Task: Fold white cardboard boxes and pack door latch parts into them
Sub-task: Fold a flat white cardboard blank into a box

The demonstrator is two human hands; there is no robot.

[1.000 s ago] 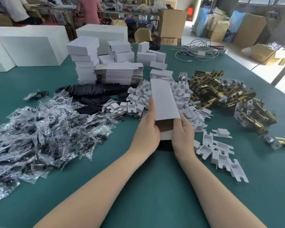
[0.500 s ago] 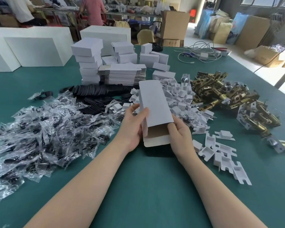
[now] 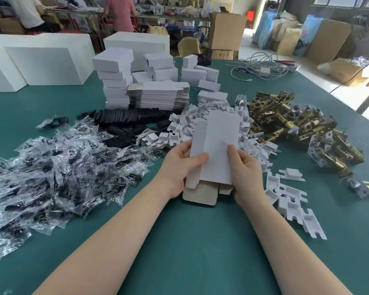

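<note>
**Head view: two hands on one white box**

Head view, looking down at a green table [image 3: 190,241]. One white cardboard box [image 3: 218,145] up in the middle, part folded, with brown flaps open at its near end. Held just above the table, in front of the white pile.

Left hand [image 3: 179,169] on the left side of the box: thumb flat on the front, fingers curled behind, pinching the left edge. Right hand [image 3: 246,173] on the right side: thumb pressed on the white front, fingers tucked behind, gripping the right edge. Both hands closed round the same box, neither one spread wide.

Counted around it:
- One stack of flat unfolded boxes [image 3: 160,96], too many sheets to count.
- One tall tower of folded white boxes [image 3: 115,79], about six high, plus more folded ones loose behind it.
- One heap of small white inserts [image 3: 200,122], and a trail of about ten more [image 3: 290,199] near the right arm.
- One heap of gold door latch parts [image 3: 296,126] at the right, too tangled to count.
- One pile of black pieces [image 3: 119,122].
- One big heap of clear bags [image 3: 58,173] with dark bits inside, at the left.
- Two people [image 3: 119,11] far at the back.
</note>
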